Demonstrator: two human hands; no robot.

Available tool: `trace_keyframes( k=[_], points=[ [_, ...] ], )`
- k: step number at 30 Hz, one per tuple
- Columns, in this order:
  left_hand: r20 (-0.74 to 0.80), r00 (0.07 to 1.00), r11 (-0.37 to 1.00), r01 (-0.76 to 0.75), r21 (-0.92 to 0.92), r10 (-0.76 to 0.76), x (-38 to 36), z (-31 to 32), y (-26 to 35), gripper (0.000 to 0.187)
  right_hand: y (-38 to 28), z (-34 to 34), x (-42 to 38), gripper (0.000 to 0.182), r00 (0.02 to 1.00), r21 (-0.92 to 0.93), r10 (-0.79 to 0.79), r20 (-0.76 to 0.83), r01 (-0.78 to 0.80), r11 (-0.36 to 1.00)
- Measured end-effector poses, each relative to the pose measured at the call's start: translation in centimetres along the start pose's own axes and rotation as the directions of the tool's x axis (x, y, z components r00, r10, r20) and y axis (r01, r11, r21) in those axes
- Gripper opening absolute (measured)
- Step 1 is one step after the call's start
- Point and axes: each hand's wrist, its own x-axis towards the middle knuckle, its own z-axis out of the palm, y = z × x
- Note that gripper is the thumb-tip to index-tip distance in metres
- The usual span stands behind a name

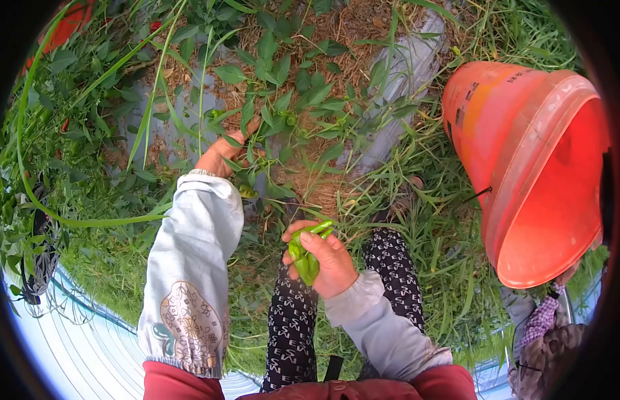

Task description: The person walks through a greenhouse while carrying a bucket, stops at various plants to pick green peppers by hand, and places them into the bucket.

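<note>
My right hand [328, 264] is closed around several light green peppers [303, 257], held in front of my knees. Among the leaves of a pepper plant [283, 100] is my left hand [223, 155], its fingers partly covered by foliage. Its visible fingertips are apart, with leaves and stems between and around them. A green pepper [248, 192] hangs just below the left hand. Pale sleeve covers reach down to both wrists.
An orange-red bucket [483, 127] lies tilted at the right, its mouth facing down and right. Tall grass [450, 267] surrounds my patterned trouser legs [293, 333]. Grey plastic sheeting [410, 73] and dry straw [353, 33] cover the soil. Another red-orange object [66, 27] shows at upper left.
</note>
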Motion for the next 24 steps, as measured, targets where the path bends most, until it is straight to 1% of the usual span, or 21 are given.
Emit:
trace_keyframes(
  k=[1, 3, 4, 6, 7, 9, 10, 11, 12, 13, 14, 15, 16, 17, 18, 19, 20, 21, 23, 24],
  points=[
    [0.001, 1.0, 1.0, 0.003, 0.0, -0.003, -0.8, 0.3, -0.5, 0.047, 0.0, 0.0, 0.0, 0.025, 1.0, -0.019, -0.004, 0.003, 0.004, 1.0],
    [0.081, 0.997, 0.994, 0.004, 0.11, -0.013, -2.0, 0.7, -1.3, 0.048, 0.0, 0.1, 0.1, 0.027, 1.0, -0.036, -0.01, 0.007, 0.01, 0.999],
    [0.082, 0.997, 0.994, 0.006, 0.111, -0.016, -2.9, 0.9, -1.8, 0.048, 0.1, 0.2, 0.1, 0.026, 1.0, -0.026, 0.001, -0.003, -0.001, 1.0],
    [0.257, 0.965, 0.986, -0.096, 0.133, 0.059, -4.6, 1.4, -3.0, 0.067, 0.4, 0.1, 0.0, 0.025, 1.0, -0.013, 0.015, -0.018, -0.015, 1.0],
    [0.259, 0.964, 0.987, -0.092, 0.133, 0.055, -5.0, 1.8, -3.6, 0.067, 0.6, -0.1, 0.1, 0.027, 1.0, -0.009, 0.011, -0.005, -0.011, 1.0],
    [0.279, 0.924, 0.948, -0.299, 0.106, 0.26, -5.9, 3.2, -4.7, 0.076, 0.7, -0.1, 0.0, 0.029, 1.0, -0.005, 0.007, 0.004, -0.007, 1.0],
    [0.294, 0.912, 0.947, -0.315, 0.057, 0.286, -6.6, 3.6, -4.6, 0.074, 0.6, 0.1, 0.1, 0.031, 0.998, -0.033, 0.053, -0.017, -0.054, 0.998],
    [0.297, 0.912, 0.948, -0.312, 0.057, 0.282, -7.3, 3.9, -4.3, 0.074, 0.7, 0.2, 0.1, 0.033, 0.994, -0.058, 0.098, -0.041, -0.1, 0.993],
    [0.293, 0.91, 0.942, -0.329, 0.074, 0.294, -7.9, 4.2, -3.9, 0.072, 1.1, -0.1, 0.1, 0.031, 0.998, -0.125, 0.048, -0.03, -0.051, 0.991],
    [0.288, 0.908, 0.935, -0.344, 0.092, 0.306, -8.3, 4.6, -3.6, 0.071, 1.3, -0.3, 0.2, 0.031, 0.998, -0.123, 0.046, -0.035, -0.05, 0.991],
    [0.292, 0.902, 0.918, -0.371, 0.142, 0.319, -8.7, 4.9, -3.2, 0.069, 1.4, -0.3, 0.4, 0.031, 0.998, -0.171, 0.036, -0.047, -0.043, 0.984],
    [0.297, 0.902, 0.919, -0.368, 0.144, 0.314, -9.1, 5.1, -2.9, 0.069, 1.5, -0.4, 0.5, 0.03, 0.998, -0.217, 0.025, -0.059, -0.037, 0.975],
    [0.309, 0.898, 0.888, -0.391, 0.24, 0.312, -9.5, 5.1, -2.6, 0.067, 1.3, -0.6, 0.4, 0.031, 1.0, -0.119, 0.02, 0.014, -0.018, 0.993],
    [0.32, 0.895, 0.848, -0.412, 0.334, 0.309, -9.8, 5.1, -2.4, 0.065, 1.8, -0.9, 0.6, 0.031, 1.0, -0.111, 0.018, 0.009, -0.017, 0.994],
    [0.286, 0.903, 0.823, -0.415, 0.388, 0.321, -10.1, 5.2, -2.3, 0.06, 2.6, -1.5, 1.2, 0.032, 1.0, -0.083, -0.008, -0.012, 0.007, 0.997],
    [0.289, 0.904, 0.822, -0.413, 0.392, 0.316, -10.5, 5.3, -2.0, 0.06, 3.2, -1.8, 1.7, 0.034, 0.999, -0.055, -0.034, -0.032, 0.032, 0.998],
    [0.277, 0.897, 0.76, -0.439, 0.479, 0.344, -11.0, 5.4, -1.7, 0.057, 3.6, -2.0, 1.7, 0.038, 0.995, -0.179, -0.104, 0.011, 0.104, 0.978],
    [0.267, 0.889, 0.691, -0.457, 0.56, 0.372, -11.4, 5.5, -1.5, 0.054, 3.2, -1.6, 1.5, 0.038, 0.994, -0.172, -0.105, 0.008, 0.105, 0.98],
    [0.26, 0.886, 0.694, -0.462, 0.552, 0.383, -12.2, 5.8, -1.4, 0.051, 2.1, -0.8, 1.1, 0.044, 0.988, -0.4, -0.03, -0.15, -0.033, 0.916],
    [0.25, 0.883, 0.7, -0.467, 0.54, 0.397, -12.6, 6.0, -1.5, 0.047, 3.0, -1.9, 1.8, 0.046, 0.976, -0.605, -0.207, -0.073, 0.121, 0.787]
  ],
)
